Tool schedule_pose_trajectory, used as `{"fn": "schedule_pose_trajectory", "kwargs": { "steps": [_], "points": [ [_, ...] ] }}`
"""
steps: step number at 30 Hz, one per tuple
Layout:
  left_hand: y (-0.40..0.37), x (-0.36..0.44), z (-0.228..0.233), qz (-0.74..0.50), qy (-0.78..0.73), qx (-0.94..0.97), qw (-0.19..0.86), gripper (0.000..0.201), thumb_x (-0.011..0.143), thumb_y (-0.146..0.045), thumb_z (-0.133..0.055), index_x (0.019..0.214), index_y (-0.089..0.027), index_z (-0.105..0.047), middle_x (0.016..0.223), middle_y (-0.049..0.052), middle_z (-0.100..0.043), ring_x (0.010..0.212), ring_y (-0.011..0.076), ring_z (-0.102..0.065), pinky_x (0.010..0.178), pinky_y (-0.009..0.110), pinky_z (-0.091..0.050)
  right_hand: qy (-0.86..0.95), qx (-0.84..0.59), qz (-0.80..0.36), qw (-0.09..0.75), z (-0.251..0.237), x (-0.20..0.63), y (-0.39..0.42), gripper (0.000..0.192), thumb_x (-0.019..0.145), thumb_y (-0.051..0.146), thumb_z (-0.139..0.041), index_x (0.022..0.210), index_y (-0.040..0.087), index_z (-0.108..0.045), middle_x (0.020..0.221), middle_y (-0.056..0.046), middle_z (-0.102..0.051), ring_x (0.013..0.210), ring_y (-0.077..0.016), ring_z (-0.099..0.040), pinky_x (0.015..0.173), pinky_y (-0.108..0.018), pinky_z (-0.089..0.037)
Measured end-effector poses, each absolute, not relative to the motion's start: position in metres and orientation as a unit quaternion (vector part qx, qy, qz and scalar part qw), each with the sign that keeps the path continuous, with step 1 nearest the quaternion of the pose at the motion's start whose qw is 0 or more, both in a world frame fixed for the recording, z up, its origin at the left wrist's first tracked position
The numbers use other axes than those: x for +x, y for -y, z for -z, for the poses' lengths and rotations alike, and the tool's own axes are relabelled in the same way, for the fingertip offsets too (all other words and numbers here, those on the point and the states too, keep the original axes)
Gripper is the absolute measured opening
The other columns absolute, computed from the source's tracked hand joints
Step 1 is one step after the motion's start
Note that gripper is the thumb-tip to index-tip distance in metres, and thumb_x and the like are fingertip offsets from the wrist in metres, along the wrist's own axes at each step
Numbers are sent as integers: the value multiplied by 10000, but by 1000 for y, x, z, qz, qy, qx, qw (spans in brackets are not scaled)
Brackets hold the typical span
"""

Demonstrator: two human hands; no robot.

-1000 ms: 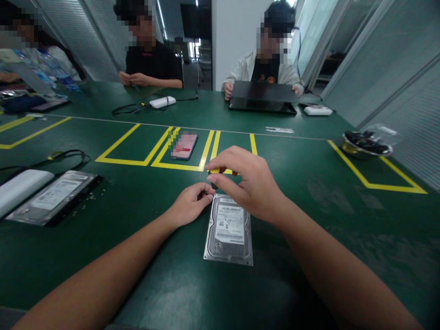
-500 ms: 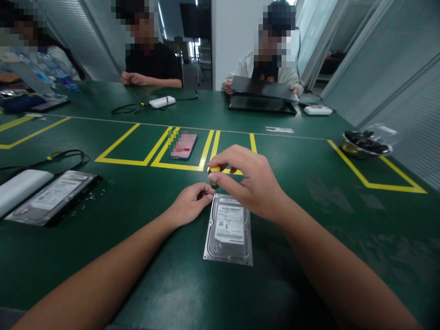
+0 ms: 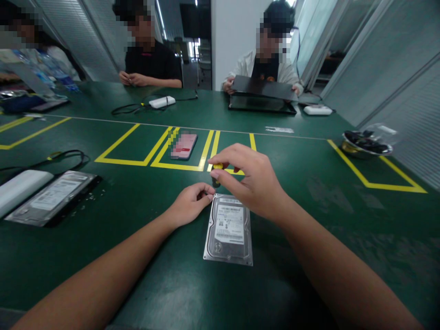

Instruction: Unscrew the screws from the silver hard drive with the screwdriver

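A silver, rectangular metal hard drive (image 3: 229, 224) lies on the green tabletop (image 3: 154, 284). At its far-left corner, the right hand (image 3: 249, 176) pinches a stubby yellow-and-black screwdriver (image 3: 216, 178); the left hand (image 3: 190, 202) curls there, fingers nearly together, any hold unclear.

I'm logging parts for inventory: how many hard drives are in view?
2. The near drive lies beside the left hand and partly below the right hand; the left drive lies beside a white device. Others could be hidden.
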State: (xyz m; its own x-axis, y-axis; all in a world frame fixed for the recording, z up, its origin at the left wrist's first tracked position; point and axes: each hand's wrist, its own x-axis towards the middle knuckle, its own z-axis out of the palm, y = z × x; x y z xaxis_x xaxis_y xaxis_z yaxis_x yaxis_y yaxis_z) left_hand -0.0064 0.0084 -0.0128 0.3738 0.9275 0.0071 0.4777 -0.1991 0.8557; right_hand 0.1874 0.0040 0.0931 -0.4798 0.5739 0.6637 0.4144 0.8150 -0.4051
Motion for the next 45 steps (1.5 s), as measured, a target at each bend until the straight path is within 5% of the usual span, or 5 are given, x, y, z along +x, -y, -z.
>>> {"fn": "schedule_pose_trajectory", "kwargs": {
  "steps": [10, 17, 23, 29, 45],
  "points": [
    [-8, -6, 9, -277, -493, 721, 401, 213, 879, -324, -551, 955, -151, -647, 850, 31, -669, 770, 184, -599, 708, 307, -451, 841, -305, -84, 439, -91, 186, -4, 153, 894, 261, -620, 978, 169, -708, 945, -53, -685, 903, -161, -617, 791, -297, -494],
    [-8, -7, 13, -285, -490, 717, 406, 227, 877, -342, -557, 958, -147, -641, 871, 40, -675, 796, 189, -612, 737, 314, -468, 845, -289, -102, 438, -91, 187, -4, 246, 899, 115, -513, 1080, 148, -677, 1052, -74, -700, 987, -161, -630, 858, -306, -491],
    [-8, -7, 11, -281, -490, 719, 404, 221, 881, -328, -550, 972, -148, -640, 868, 35, -664, 777, 179, -600, 716, 306, -459, 824, -326, -68, 458, -86, 185, -7, 158, 883, 213, -611, 979, 164, -726, 913, -59, -635, 868, -161, -603, 778, -314, -502],
    [-8, -6, 13, -280, -497, 711, 412, 239, 874, -343, -561, 990, -150, -641, 879, 43, -674, 781, 180, -608, 722, 305, -466, 826, -317, -92, 456, -87, 187, -7, 261, 886, 134, -555, 1124, 169, -657, 1088, -58, -713, 959, -170, -649, 838, -320, -515],
    [-8, -7, 15, -282, -497, 722, 391, 214, 878, -338, -554, 957, -155, -634, 857, 38, -665, 769, 176, -601, 720, 305, -469, 833, -296, -109, 455, -85, 186, -8, 252, 893, 136, -524, 1086, 156, -684, 1112, -89, -706, 1064, -184, -640, 910, -348, -529]
  ]
}}
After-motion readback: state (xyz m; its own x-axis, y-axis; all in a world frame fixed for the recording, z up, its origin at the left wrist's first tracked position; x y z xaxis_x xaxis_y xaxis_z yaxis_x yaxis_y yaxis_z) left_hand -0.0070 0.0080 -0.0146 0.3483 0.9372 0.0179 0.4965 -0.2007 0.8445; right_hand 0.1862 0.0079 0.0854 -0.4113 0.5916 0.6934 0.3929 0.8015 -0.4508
